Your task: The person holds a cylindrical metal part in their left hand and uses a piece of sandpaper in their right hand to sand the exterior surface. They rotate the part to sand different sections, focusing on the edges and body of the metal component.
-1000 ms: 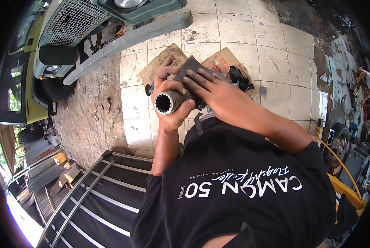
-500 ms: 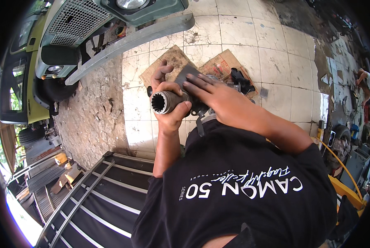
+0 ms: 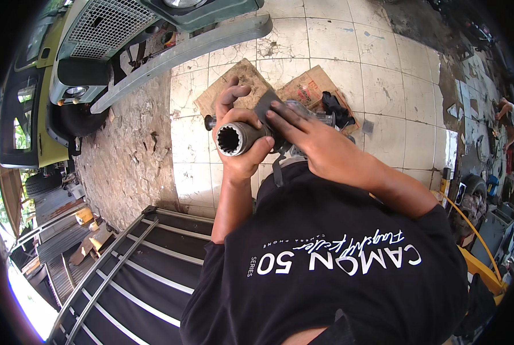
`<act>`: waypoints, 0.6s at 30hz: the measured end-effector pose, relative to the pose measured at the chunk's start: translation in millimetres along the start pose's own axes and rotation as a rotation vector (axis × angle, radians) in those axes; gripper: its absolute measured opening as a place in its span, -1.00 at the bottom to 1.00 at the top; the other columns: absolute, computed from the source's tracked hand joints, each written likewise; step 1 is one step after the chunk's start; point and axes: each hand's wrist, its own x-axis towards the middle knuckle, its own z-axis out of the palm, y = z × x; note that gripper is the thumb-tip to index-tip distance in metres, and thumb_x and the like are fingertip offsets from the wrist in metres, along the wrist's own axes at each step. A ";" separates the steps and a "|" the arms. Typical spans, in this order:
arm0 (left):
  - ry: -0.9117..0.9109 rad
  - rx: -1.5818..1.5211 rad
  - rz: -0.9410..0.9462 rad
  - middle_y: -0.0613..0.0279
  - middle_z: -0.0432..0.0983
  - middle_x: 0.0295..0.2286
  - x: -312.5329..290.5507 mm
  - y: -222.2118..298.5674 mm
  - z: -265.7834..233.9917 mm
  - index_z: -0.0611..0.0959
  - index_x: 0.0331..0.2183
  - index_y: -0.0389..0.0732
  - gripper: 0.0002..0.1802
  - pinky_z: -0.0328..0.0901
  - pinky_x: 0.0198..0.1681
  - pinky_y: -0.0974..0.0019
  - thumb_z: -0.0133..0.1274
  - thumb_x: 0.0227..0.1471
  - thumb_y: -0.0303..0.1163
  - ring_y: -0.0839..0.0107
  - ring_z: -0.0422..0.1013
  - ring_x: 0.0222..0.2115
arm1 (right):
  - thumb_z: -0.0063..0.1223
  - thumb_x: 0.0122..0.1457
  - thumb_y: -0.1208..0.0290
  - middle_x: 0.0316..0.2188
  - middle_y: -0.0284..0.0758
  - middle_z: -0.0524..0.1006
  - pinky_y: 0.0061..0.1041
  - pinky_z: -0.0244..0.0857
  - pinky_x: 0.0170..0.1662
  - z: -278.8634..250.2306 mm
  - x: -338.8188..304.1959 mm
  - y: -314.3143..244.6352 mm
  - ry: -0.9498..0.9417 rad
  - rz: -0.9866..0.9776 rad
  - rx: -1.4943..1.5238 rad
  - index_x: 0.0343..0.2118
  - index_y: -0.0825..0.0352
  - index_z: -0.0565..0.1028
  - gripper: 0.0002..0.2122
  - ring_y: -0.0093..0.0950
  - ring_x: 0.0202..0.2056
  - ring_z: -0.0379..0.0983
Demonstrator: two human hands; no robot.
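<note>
A grey metal tube (image 3: 254,136) with splines inside its mouth points up towards me. My left hand (image 3: 240,164) is wrapped round it, thumb on the near side and one or two fingers raised. Against the tube's far part lies a dark grey sheet that looks like sandpaper (image 3: 264,106). My right hand (image 3: 306,135) presses this sheet with its fingers together and nearly straight. The lower end of the tube is hidden behind both hands. A round metal end (image 3: 210,122) sticks out left of my left hand, and more metal parts (image 3: 326,118) show beyond my right hand.
Flattened cardboard (image 3: 303,89) lies on the tiled floor (image 3: 378,86), with a black cloth-like item (image 3: 336,109) on it. A vehicle's bumper (image 3: 182,60) reaches in at upper left. A black rack with metal bars (image 3: 153,253) stands lower left. Another person (image 3: 510,118) is far right.
Tube and left hand have shifted slightly right. My right hand and the sheet have also moved a little right, and more of the round metal end at the left shows.
</note>
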 end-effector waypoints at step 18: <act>0.013 -0.008 0.023 0.05 0.39 -0.08 -0.8 9.6 -0.3 0.55 -0.59 -0.10 -0.68 -0.07 0.17 -0.23 0.24 -0.51 -0.18 -0.18 0.03 0.18 | -0.23 -0.18 0.81 0.22 -0.05 0.17 -0.19 0.28 0.05 -10.9 11.1 16.0 -0.099 0.011 0.347 0.24 0.24 0.15 -0.23 -0.01 0.08 0.27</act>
